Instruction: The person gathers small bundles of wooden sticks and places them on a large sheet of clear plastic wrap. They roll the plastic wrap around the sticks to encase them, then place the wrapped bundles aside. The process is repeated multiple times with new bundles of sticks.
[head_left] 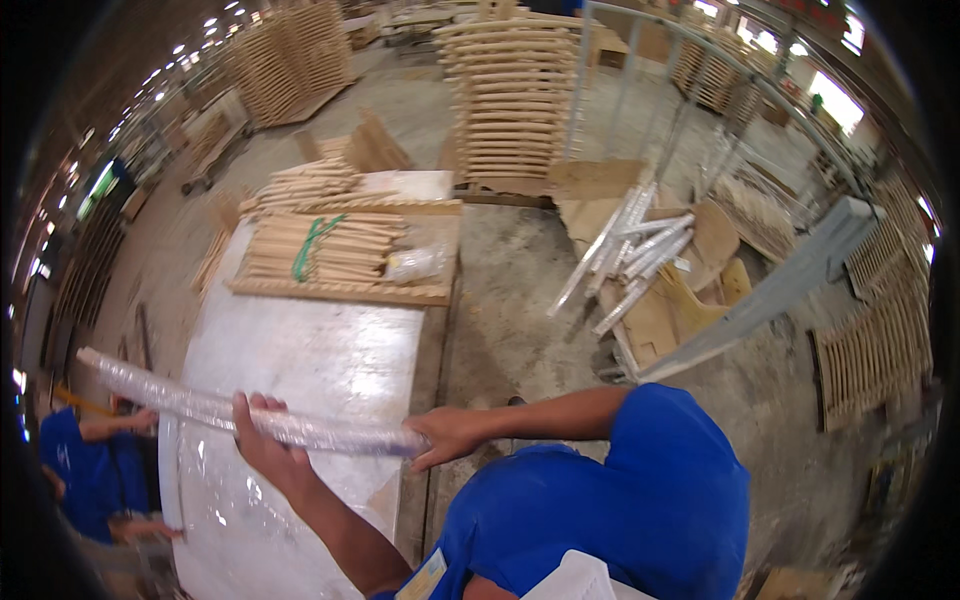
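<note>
- Wrapped bundle point(215, 408): one, long and slender, in shiny clear film; held slantwise above the near part of the white-topped table point(310, 340), its far-left end reaching past the table's left edge.
- Left hand point(270, 445): closed about the bundle near mid-length, fingertips showing over the far side; undersides of the grip hidden.
- Right hand point(447, 436): closed on the bundle's right end, by the table's right edge.
- Handling, as judged: left hand best kept near the middle, as the balance point; right hand to steer and turn the end.
- Film, as judged: slick; a firm, even grip advised, without digging fingertips through the layers; loose edges best smoothed flat along the length.
- Clearance: co-worker point(90, 475) in blue, at the left edge, close to the free end; slow swings advised.
- Further along the table: tied sticks point(345, 250), with green binding; best kept out of the bundle's sweep.
</note>
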